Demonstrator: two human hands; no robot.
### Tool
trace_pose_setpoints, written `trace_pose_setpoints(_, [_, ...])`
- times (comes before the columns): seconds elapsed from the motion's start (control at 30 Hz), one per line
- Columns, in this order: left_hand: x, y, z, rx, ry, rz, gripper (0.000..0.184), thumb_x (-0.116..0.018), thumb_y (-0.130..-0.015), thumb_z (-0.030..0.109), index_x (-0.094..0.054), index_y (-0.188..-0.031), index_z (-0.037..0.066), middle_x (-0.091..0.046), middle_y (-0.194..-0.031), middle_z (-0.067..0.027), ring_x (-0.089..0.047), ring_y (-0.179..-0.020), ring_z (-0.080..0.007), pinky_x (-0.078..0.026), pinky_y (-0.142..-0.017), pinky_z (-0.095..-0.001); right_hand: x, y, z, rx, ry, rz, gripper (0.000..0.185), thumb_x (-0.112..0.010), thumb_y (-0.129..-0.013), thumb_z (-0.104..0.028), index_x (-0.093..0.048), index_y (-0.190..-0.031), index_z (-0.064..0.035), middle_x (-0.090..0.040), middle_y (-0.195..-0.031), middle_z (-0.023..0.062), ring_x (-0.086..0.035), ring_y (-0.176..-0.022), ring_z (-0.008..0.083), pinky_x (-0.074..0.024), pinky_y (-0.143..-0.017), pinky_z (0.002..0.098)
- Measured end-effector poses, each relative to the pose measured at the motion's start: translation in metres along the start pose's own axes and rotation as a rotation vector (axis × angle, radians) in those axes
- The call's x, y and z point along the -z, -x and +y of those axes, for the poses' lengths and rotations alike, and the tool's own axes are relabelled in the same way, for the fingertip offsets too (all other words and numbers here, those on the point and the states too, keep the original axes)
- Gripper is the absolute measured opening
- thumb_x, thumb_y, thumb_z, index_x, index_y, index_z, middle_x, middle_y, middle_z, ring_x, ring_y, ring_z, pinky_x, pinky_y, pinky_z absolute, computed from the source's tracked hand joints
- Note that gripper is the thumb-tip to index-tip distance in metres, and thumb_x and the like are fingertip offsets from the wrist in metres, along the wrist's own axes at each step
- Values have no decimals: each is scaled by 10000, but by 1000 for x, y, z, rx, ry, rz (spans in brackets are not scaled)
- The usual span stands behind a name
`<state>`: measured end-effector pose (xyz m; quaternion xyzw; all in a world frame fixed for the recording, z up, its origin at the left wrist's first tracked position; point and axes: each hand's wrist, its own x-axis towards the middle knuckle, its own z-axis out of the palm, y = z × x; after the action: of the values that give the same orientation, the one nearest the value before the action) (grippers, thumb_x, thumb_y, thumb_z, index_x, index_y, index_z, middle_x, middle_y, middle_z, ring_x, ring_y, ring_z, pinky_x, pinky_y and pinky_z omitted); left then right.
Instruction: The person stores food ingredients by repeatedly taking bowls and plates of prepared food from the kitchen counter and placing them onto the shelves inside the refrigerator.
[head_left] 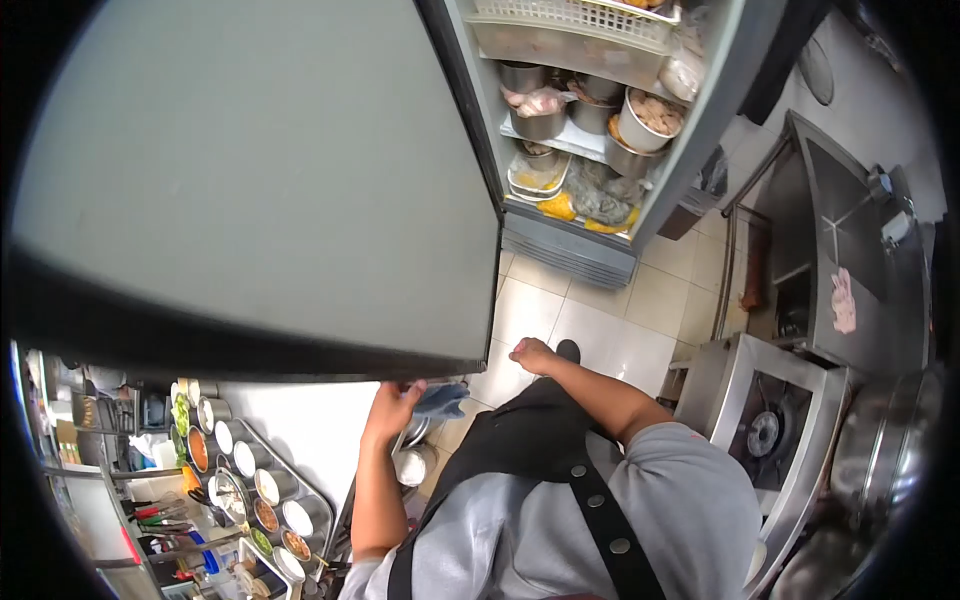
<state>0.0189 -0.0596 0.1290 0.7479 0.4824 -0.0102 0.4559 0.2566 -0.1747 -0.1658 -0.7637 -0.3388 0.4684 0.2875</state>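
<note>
The large grey door [270, 190] of an upright fridge stands wide open across the upper left. My left hand [396, 405] is at the door's lower edge, its fingers partly hidden behind the edge and the thumb showing. A blue-grey cloth [440, 401] hangs just right of that hand. My right hand [532, 354] hangs in front of my apron [500, 440], over the tiled floor, with its fingers curled; whether it holds anything is too small to tell. The fridge shelves [590, 138] hold metal pots, a white tub of pale food [652, 116] and bagged food [600, 195].
At the lower left, a counter holds several round containers [268, 487] of food and utensils. To the right stand a gas burner [765, 433] and a steel unit [845, 250] with a pink cut-out. A foot in a dark shoe [568, 350] shows on the floor.
</note>
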Motion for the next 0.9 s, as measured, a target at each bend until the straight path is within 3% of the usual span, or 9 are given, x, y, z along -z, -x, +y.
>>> trace_pose_setpoints(0.1, [-11,-10,-45,-239,53,55,390,-620,-843,243,-542,-1063,-69,-651,-930,-180,-618,-847,-248,-475,-756,-345,-23,41,-9,36,-27,35,318,-635,-803,-321,-602,-892,-18,-616,-742,79,-581,-673,173,-473,-651,333])
trace_pose_setpoints(0.17, [-14,-6,-44,-288,-20,46,415,-623,-839,233,-515,-1096,-75,-641,-965,-190,-616,-845,-249,-477,-755,-347,-26,68,-16,66,-35,44,331,-641,-798,-335,-597,-899,-23,-605,-716,61,-563,-649,159,-468,-635,330])
trace_pose_setpoints(0.27, [-20,0,-34,-293,-19,-41,518,-623,-842,212,-422,-1227,-71,-618,-1009,-187,-611,-855,-228,-479,-754,-321,-20,107,-31,12,-25,41,361,-642,-798,-347,-594,-925,-13,-626,-792,88,-596,-736,188,-479,-700,332])
trace_pose_setpoints(0.37, [-28,8,-27,-319,69,-148,631,-623,-854,198,-319,-1334,-77,-609,-990,-142,-595,-858,-179,-472,-745,-277,-24,123,-26,20,30,111,471,-640,-799,-357,-541,-1097,-6,-631,-925,131,-608,-891,237,-471,-811,337])
trace_pose_setpoints(0.47, [-34,16,-31,-306,158,-182,627,-616,-864,183,-318,-1353,-71,-607,-994,-114,-583,-865,-163,-463,-766,-270,-21,138,-38,-16,-24,149,673,-628,-808,-363,-362,-1323,-20,-604,-1059,162,-568,-1043,278,-434,-906,339])
trace_pose_setpoints(0.57, [-35,13,-55,-351,257,-303,593,-603,-874,169,-340,-1358,-53,-605,-1021,-97,-580,-887,-153,-454,-793,-263,-13,154,-67,7,-77,166,834,-622,-814,-354,-152,-1430,-46,-582,-1119,167,-555,-1069,293,-422,-922,347])
trace_pose_setpoints(0.67, [-22,23,-64,-303,182,-353,578,-591,-888,195,-348,-1354,-47,-606,-1049,-91,-582,-897,-149,-448,-806,-270,-12,167,-92,98,-115,246,882,-628,-810,-349,-97,-1447,-50,-545,-1186,176,-539,-1093,312,-408,-943,354])
trace_pose_setpoints(0.7, [-19,26,-71,-293,220,-336,564,-594,-887,190,-364,-1345,-45,-609,-1048,-89,-584,-898,-146,-449,-790,-265,-10,172,-102,100,-122,216,894,-620,-809,-332,-66,-1446,-38,-493,-1250,242,-510,-1147,332,-399,-964,361])
trace_pose_setpoints(0.9, [-6,52,-99,-146,373,-234,502,-605,-885,187,-429,-1306,-21,-631,-1013,-60,-599,-859,-131,-433,-680,-235,-12,172,-113,164,-15,206,915,-619,-807,-324,-39,-1445,-19,-476,-1265,258,-510,-1147,338,-410,-954,370])
